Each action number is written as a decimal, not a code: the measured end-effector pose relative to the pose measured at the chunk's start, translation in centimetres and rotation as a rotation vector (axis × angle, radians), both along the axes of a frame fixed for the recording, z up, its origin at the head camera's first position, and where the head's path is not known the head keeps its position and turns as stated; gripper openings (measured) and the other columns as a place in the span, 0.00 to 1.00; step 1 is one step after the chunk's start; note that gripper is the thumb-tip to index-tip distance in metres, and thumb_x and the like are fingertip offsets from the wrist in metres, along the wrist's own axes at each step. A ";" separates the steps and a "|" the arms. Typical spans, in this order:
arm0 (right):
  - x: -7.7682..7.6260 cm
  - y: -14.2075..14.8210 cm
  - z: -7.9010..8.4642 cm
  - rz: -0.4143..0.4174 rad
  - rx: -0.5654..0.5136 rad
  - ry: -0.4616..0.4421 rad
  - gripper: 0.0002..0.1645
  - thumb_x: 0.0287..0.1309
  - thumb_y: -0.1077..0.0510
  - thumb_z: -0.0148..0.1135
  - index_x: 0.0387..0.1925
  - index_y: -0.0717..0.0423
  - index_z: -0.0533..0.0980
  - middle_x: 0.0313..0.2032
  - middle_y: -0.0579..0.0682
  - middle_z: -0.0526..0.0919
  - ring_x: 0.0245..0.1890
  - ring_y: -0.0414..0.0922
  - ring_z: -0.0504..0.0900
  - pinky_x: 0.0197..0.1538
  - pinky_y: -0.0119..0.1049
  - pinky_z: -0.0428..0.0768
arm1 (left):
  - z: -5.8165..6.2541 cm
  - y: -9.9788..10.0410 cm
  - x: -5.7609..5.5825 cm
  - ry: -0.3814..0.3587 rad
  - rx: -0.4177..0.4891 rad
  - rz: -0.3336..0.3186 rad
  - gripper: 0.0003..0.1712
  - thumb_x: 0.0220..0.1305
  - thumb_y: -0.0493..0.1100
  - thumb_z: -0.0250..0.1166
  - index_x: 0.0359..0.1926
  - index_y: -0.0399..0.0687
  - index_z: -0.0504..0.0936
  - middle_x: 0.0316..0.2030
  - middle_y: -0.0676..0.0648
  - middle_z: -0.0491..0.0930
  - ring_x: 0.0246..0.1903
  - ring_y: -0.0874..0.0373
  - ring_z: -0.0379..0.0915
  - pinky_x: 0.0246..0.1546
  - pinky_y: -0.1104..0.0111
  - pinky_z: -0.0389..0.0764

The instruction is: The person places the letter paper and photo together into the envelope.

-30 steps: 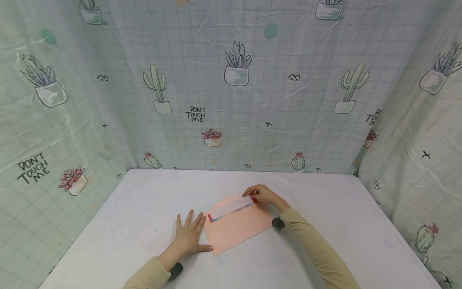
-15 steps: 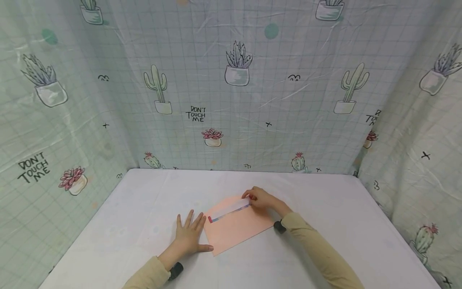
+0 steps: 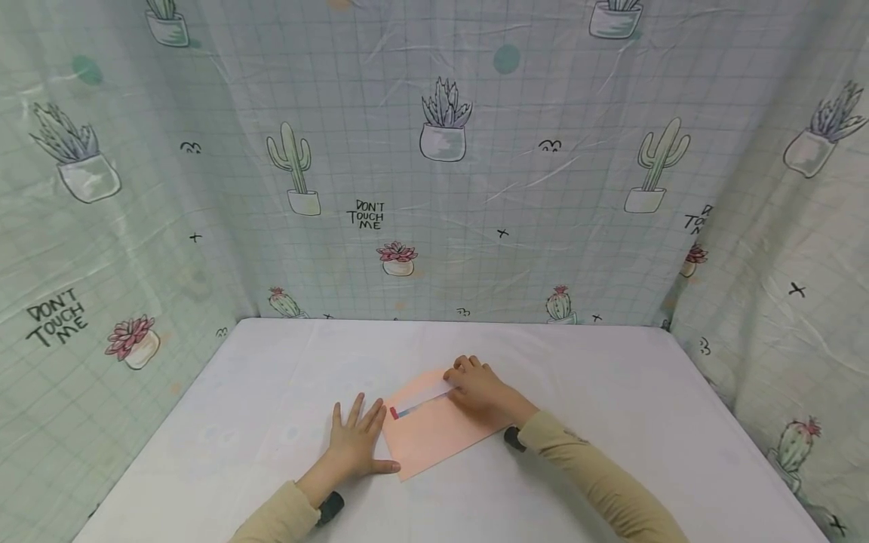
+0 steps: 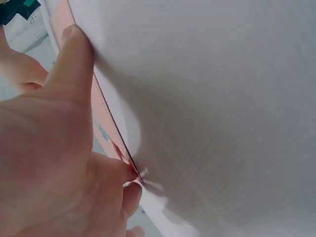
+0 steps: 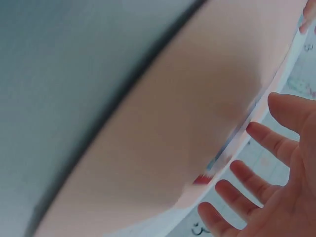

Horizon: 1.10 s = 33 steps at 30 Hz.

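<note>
A flat pink envelope (image 3: 428, 436) lies at an angle on the white table, its flap side pointing away. Across its upper part runs a white band (image 3: 422, 395) with a blue lower edge and a red end (image 3: 394, 412) at the left. My left hand (image 3: 355, 445) rests with spread fingers along the envelope's left edge, thumb near the lower corner. Over the envelope's upper right is my right hand (image 3: 480, 389), covering the band's right part in the head view. The right wrist view shows its fingers apart, the index fingertip (image 5: 253, 127) right at the blue edge.
The white table (image 3: 285, 377) extends on all sides of the envelope. Behind it and at both sides hangs a cactus-print cloth (image 3: 366, 151). A small black device (image 3: 331, 508) sits on the left wrist, and another black device (image 3: 514, 438) on the right.
My right hand has slid left and slightly nearer along the band, from its red right end toward the middle. The left hand and the envelope have stayed in place.
</note>
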State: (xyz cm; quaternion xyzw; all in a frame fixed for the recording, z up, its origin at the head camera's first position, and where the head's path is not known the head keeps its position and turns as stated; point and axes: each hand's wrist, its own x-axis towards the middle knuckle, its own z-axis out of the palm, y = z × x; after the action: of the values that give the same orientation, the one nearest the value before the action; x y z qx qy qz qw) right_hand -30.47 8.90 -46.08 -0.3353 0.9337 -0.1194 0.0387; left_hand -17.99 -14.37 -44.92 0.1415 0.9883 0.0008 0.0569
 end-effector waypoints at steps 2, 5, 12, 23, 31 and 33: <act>0.2 -0.5 -0.1 0.010 0.032 0.029 0.17 0.59 0.52 0.52 0.50 0.50 0.72 0.49 0.52 0.69 0.48 0.48 0.65 0.46 0.46 0.67 | -0.1 0.0 -0.1 0.001 -0.009 -0.003 0.56 0.41 0.71 0.60 0.63 0.37 0.60 0.66 0.42 0.55 0.67 0.38 0.41 0.59 0.37 0.42; 0.5 -1.0 -0.2 0.031 0.075 0.060 0.18 0.59 0.48 0.52 0.50 0.47 0.72 0.48 0.48 0.70 0.46 0.45 0.66 0.45 0.44 0.66 | -0.1 -0.1 -0.2 0.003 -0.012 -0.003 0.56 0.40 0.72 0.60 0.62 0.37 0.60 0.66 0.42 0.56 0.67 0.38 0.41 0.59 0.37 0.42; 0.8 -1.9 0.0 0.071 0.145 0.166 0.22 0.60 0.43 0.49 0.54 0.44 0.70 0.48 0.46 0.72 0.49 0.46 0.68 0.49 0.46 0.67 | -0.1 -0.1 -0.3 0.000 -0.010 -0.002 0.57 0.40 0.72 0.60 0.63 0.37 0.60 0.66 0.42 0.57 0.66 0.38 0.42 0.59 0.37 0.42; 0.8 -3.4 -0.3 0.160 0.258 0.297 0.20 0.61 0.40 0.44 0.51 0.41 0.70 0.40 0.45 0.72 0.39 0.43 0.68 0.40 0.37 0.66 | -0.3 -0.2 -0.4 -0.002 -0.001 0.002 0.57 0.40 0.72 0.60 0.63 0.38 0.60 0.66 0.42 0.57 0.66 0.38 0.42 0.59 0.37 0.42; 1.0 -3.7 -0.9 0.168 0.243 0.334 0.19 0.61 0.39 0.44 0.49 0.38 0.70 0.39 0.44 0.72 0.38 0.43 0.69 0.39 0.36 0.67 | -0.1 -0.1 -0.3 -0.008 0.006 0.004 0.57 0.40 0.72 0.61 0.63 0.37 0.60 0.66 0.42 0.56 0.66 0.37 0.42 0.59 0.37 0.42; 1.0 -3.7 -1.0 0.166 0.233 0.324 0.19 0.61 0.39 0.43 0.50 0.37 0.70 0.39 0.44 0.72 0.38 0.43 0.69 0.39 0.37 0.67 | 0.0 -0.1 -0.2 -0.010 0.008 0.005 0.57 0.40 0.71 0.61 0.63 0.37 0.60 0.66 0.41 0.56 0.66 0.37 0.42 0.59 0.37 0.42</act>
State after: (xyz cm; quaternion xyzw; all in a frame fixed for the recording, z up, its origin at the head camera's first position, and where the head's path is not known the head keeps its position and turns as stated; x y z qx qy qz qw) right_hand -29.42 5.19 -47.05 -0.4189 0.9045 0.0486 -0.0637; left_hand -18.23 -14.52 -44.97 0.1395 0.9883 0.0057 0.0613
